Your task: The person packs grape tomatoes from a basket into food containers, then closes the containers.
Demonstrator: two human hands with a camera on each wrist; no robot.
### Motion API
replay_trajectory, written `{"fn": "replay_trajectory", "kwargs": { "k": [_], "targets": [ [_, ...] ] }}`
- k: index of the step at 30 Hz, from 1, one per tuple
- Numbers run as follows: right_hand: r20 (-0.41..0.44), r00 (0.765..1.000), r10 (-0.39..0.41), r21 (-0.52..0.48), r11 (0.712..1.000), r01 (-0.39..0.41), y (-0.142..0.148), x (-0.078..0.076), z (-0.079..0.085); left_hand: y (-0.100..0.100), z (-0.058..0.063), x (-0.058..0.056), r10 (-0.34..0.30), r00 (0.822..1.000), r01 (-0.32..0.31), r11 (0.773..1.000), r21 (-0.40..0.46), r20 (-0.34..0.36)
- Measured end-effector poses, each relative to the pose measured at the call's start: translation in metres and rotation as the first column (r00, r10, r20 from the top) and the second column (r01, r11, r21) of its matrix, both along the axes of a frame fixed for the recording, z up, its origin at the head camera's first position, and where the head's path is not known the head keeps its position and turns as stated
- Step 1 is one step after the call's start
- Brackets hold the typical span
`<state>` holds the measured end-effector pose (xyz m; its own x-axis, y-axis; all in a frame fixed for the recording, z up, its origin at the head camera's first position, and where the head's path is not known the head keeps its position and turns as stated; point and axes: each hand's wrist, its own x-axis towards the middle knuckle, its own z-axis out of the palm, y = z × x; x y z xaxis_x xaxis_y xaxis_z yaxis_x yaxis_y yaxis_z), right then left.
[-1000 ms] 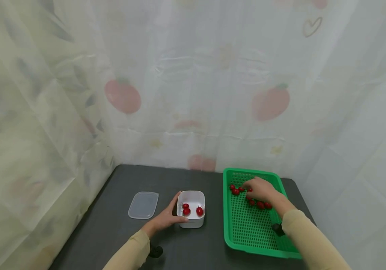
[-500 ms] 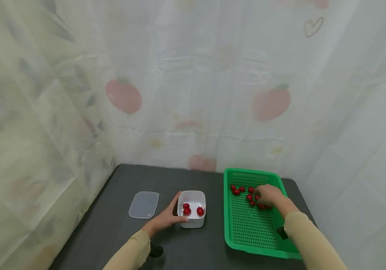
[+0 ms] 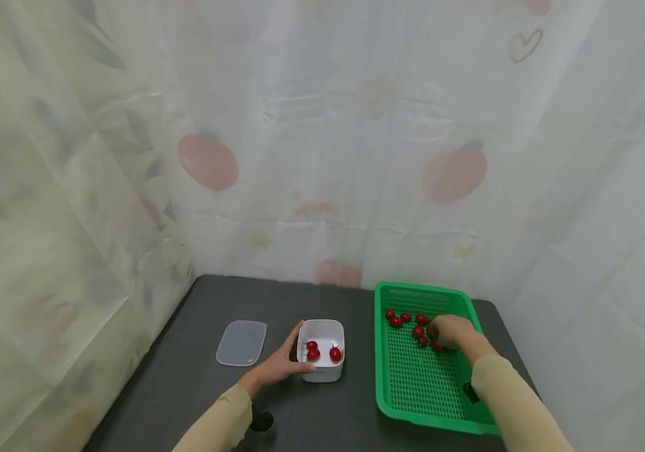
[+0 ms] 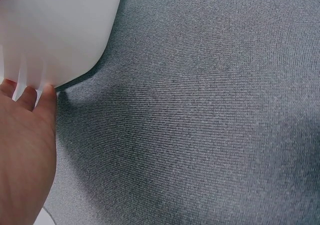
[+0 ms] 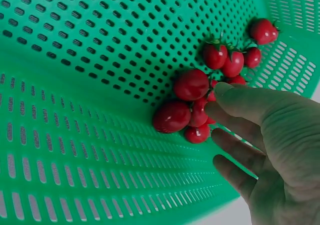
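Note:
My left hand (image 3: 280, 365) grips the near-left corner of a square white plastic container (image 3: 320, 375), thumb along its front wall and fingers round its left side. A few red cherry tomatoes (image 3: 335, 354) lie inside it. In the left wrist view, fingertips (image 4: 48, 97) touch the white wall. My right hand (image 3: 453, 329) is down inside a green perforated basket (image 3: 379, 376), among several cherry tomatoes (image 5: 191, 84). Its thumb and forefinger are at a small tomato (image 5: 213, 93), partly hidden by the thumb; whether they pinch it cannot be told.
A translucent square lid (image 3: 241, 343) lies flat on the dark grey table (image 3: 351, 414), left of the container. Behind the table hangs a pale curtain (image 3: 322, 157) with a fruit print. The basket stands at the table's right side with raised walls.
My right hand has moved rightward and slightly nearer within the basket, uncovering tomatoes on its left. The left hand and the container have stayed in place.

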<state>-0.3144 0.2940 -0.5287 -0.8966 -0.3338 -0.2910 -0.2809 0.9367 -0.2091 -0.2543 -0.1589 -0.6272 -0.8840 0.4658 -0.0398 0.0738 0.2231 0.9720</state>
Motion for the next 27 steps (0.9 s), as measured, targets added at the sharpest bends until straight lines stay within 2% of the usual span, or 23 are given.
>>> {"fn": "replay_trajectory", "kwargs": {
  "k": [2, 12, 16, 27],
  "targets": [
    [-0.001, 1.0, -0.008, 0.014, 1.0, 0.008, 0.001, -0.001, -0.004, 0.0, 0.0, 0.0, -0.005, 1.0, 0.005, 1.0, 0.004, -0.006],
    [-0.055, 0.998, 0.012, 0.013, 1.0, -0.011, 0.008, -0.001, -0.024, 0.0, 0.001, 0.0, -0.003, 0.999, 0.002, 1.0, 0.029, 0.05],
    [-0.064, 0.998, 0.018, 0.013, 1.0, -0.017, 0.007, 0.001, -0.025, 0.0, 0.0, 0.0, -0.005, 0.999, 0.003, 0.999, 0.033, 0.053],
    [-0.014, 0.999, 0.035, 0.007, 0.999, -0.035, 0.0, 0.003, -0.019, -0.001, -0.001, -0.001, 0.001, 0.999, -0.002, 1.0, 0.017, 0.046]
  ]
}}
